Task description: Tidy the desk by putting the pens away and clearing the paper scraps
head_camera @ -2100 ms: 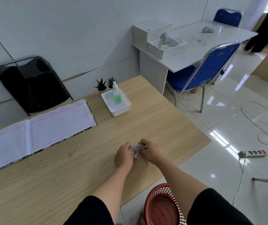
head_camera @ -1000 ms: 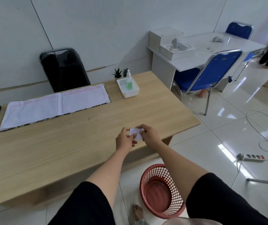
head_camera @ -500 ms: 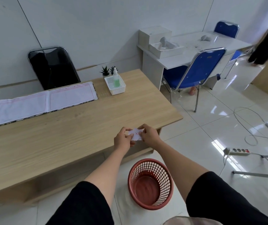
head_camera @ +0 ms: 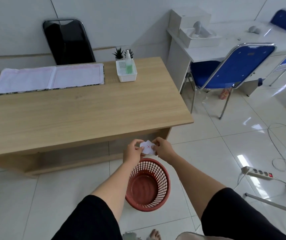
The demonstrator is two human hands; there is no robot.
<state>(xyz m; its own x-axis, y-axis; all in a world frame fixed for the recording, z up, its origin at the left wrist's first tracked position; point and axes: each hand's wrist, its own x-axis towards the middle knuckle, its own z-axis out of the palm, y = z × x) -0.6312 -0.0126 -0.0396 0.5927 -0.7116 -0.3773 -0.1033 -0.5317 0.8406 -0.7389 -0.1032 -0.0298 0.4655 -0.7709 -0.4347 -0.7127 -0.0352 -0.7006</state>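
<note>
A crumpled white paper scrap (head_camera: 148, 147) with a red X on it is pinched between both my hands. My left hand (head_camera: 133, 151) grips its left edge and my right hand (head_camera: 163, 148) grips its right edge. They hover in front of the wooden desk (head_camera: 80, 115), just past its front edge. Directly below stands a red mesh waste basket (head_camera: 163, 181) on the tiled floor, and it looks empty. No pens are visible on the desk.
On the desk lie an open ledger (head_camera: 48, 77) and a white basket (head_camera: 127, 76) holding a green spray bottle, with two small plants behind. A black chair (head_camera: 67, 40) stands behind, a blue chair (head_camera: 228, 68) and white table to the right. A power strip (head_camera: 258, 173) and cables lie on the floor.
I have stepped back from the desk. My hands, still holding the scrap, moved from above the desktop to over the red basket, which has come fully into view.
</note>
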